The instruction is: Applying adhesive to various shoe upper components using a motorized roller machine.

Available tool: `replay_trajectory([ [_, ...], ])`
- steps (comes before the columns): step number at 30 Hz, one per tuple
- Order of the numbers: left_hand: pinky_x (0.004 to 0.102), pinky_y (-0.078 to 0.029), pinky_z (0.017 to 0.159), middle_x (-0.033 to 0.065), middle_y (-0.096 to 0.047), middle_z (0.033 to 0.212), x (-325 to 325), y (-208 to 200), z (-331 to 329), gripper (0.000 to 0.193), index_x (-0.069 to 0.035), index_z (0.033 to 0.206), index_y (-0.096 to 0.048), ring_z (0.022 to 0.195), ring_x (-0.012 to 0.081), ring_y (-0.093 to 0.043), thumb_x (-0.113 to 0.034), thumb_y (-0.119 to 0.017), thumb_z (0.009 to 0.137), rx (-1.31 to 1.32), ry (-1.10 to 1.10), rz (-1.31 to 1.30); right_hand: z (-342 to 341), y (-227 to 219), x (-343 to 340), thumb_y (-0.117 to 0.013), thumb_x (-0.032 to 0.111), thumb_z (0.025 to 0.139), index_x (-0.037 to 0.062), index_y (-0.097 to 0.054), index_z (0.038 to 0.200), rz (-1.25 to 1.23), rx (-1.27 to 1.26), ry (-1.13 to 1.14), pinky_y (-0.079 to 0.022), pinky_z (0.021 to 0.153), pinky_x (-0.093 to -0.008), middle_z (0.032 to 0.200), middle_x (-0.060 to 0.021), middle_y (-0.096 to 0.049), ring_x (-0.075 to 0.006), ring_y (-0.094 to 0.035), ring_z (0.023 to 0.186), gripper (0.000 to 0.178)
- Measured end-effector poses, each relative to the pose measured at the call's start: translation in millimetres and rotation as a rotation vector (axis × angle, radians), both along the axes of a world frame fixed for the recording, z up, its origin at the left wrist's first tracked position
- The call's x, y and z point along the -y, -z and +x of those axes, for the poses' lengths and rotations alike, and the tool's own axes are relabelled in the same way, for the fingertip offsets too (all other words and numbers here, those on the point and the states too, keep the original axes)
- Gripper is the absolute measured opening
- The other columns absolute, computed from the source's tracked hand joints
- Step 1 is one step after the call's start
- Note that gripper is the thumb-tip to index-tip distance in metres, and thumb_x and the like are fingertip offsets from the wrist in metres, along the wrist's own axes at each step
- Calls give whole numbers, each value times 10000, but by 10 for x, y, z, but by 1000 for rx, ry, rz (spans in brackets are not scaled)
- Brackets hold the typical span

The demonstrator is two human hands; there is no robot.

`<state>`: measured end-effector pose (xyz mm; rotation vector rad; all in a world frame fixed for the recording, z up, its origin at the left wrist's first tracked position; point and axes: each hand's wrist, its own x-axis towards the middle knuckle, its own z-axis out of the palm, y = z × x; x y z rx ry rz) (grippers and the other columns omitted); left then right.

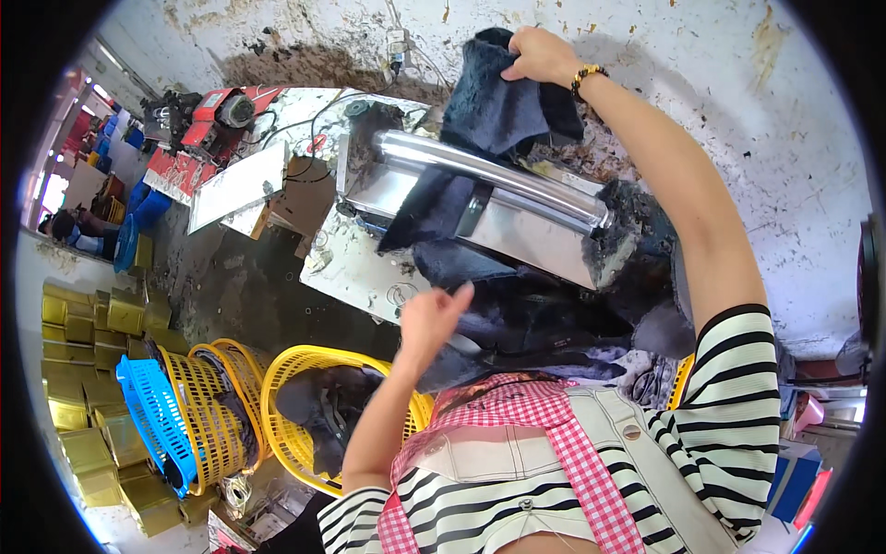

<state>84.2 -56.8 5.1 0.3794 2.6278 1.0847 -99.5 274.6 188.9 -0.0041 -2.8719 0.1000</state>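
High up against the wall, my right hand [544, 57] pinches the top edge of a dark blue-grey fur piece [494, 102]. That piece hangs down behind a shiny metal roller [498, 174] on a low machine. A dark strip [426, 214] shows on the near side of the roller; I cannot tell whether it belongs to the same piece. My left hand [429, 323] is slightly blurred, thumb stretched out and nothing seen in it. It hovers beside a heap of dark fur pieces [535, 309] between the machine and my apron [498, 402].
Dark pieces fill a yellow basket [269, 406] at my left. Further left stand more yellow baskets [205, 415], a blue basket [152, 420] and stacked gold tins [120, 351]. A red machine [217, 120] sits on the far table. Cables run along the dirty white wall [664, 42].
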Motion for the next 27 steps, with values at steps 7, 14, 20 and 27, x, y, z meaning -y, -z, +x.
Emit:
replay_trajectory([
  [7, 389, -483, 786, 199, -624, 975, 270, 681, 428, 642, 23, 1142, -543, 898, 336, -612, -368, -808, 708, 175, -248, 187, 78, -668, 66, -774, 333, 643, -52, -623, 675, 24, -1, 17, -454, 599, -428, 619, -203, -589, -308, -584, 594, 415],
  [14, 343, -503, 773, 155, -674, 892, 293, 558, 660, 370, 17, 1046, -620, 831, 305, -663, -129, -759, 735, 115, 12, 526, 266, -753, -628, -797, 240, 633, -15, -505, 525, -178, -61, 89, -299, 476, -394, 462, -83, -349, -169, -350, 430, 403],
  [20, 393, -520, 751, 143, -664, 946, 329, -180, 534, 304, -16, 971, -604, 853, 338, -644, 1, -651, 672, -488, 494, 300, 537, -706, -1160, -790, 260, 642, -39, -644, 649, -244, -187, 273, -432, 550, -374, 568, -143, -594, -197, -567, 541, 332],
  [27, 430, -488, 653, 188, -614, 837, 176, -936, 218, 290, -40, 980, -559, 792, 409, -599, -25, -684, 719, -186, 777, 202, 788, -601, -2054, -674, 285, 711, -8, -630, 1055, -42, -580, 448, -474, 839, -472, 996, -291, -623, -405, -601, 976, 454],
])
